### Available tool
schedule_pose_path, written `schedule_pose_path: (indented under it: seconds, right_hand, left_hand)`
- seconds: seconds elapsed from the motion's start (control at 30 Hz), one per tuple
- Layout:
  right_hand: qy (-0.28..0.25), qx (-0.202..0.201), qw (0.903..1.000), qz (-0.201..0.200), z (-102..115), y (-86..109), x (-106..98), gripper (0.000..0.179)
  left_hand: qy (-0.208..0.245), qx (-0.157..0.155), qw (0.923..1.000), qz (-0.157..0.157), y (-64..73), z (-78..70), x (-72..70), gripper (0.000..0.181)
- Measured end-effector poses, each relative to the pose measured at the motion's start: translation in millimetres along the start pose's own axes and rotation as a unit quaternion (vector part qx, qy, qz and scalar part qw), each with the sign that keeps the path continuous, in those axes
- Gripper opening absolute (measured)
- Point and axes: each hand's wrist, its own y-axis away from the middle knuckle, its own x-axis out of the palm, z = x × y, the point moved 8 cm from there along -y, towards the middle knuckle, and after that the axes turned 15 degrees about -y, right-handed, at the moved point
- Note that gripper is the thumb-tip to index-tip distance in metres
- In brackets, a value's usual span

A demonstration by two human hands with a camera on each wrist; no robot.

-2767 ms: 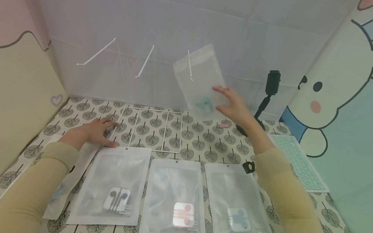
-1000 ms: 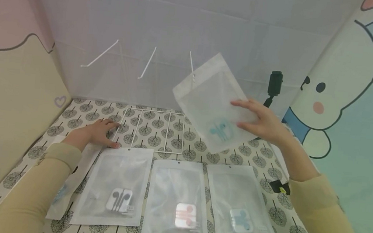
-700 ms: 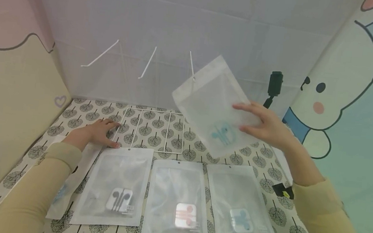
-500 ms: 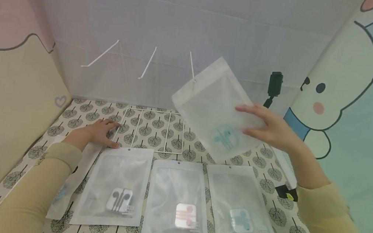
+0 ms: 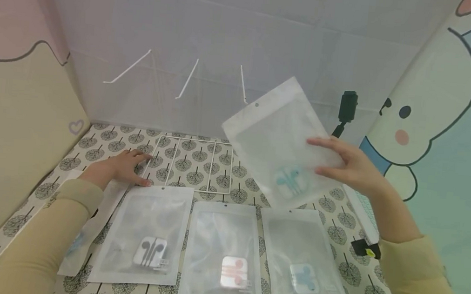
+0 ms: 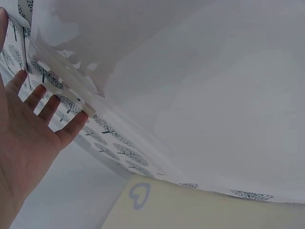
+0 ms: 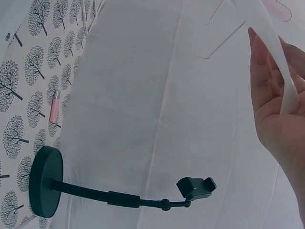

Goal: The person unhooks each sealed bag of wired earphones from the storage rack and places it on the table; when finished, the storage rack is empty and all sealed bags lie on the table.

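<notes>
My right hand [image 5: 353,169] pinches the right edge of a frosted zip bag [image 5: 276,136] holding teal earphones [image 5: 290,182]. The bag tilts in the air, its punched hole just right of the tip of the rightmost white hook [image 5: 243,84] and apart from it. In the right wrist view the bag [image 7: 274,47] appears edge-on between thumb and fingers. My left hand [image 5: 122,167] rests with spread fingers at the left side of the white wire rack base [image 5: 210,163]. Flat on the table lie bags with black [image 5: 142,223], pink [image 5: 223,234] and blue [image 5: 298,246] earphones.
Another bag [image 5: 104,201] lies partly under my left forearm. Two more hooks [image 5: 126,66] stick out at the left. A black stand [image 5: 347,107] stands behind my right hand, and a keyboard [image 5: 362,209] lies at the right. A small pink item [image 7: 55,107] shows near the stand's base.
My right hand has drawn the bag right and down toward me. Its hole was at the hook's tip and is now off it. The left hand has stayed in place.
</notes>
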Motion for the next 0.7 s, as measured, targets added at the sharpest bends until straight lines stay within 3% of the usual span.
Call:
schedule_pose_path:
  seconds: [0.27, 0.47, 0.7]
  right_hand:
    - [-0.050, 0.067, 0.9953, -0.049, -34, 5.8, -9, 0.060]
    - [-0.065, 0.139, 0.9816, -0.114, -62, 8.6, -4, 0.062]
    - [-0.129, 0.164, 0.9674, -0.144, -90, 5.4, 12, 0.067]
  left_hand:
    - [0.001, -0.001, 1.0000, 0.002, 1.5, -1.0, -0.7, 0.102]
    - [-0.005, 0.002, 1.0000, -0.004, -0.3, 0.5, 0.9, 0.103]
    - [0.001, -0.002, 1.0000, -0.001, -2.7, 3.5, 3.9, 0.105]
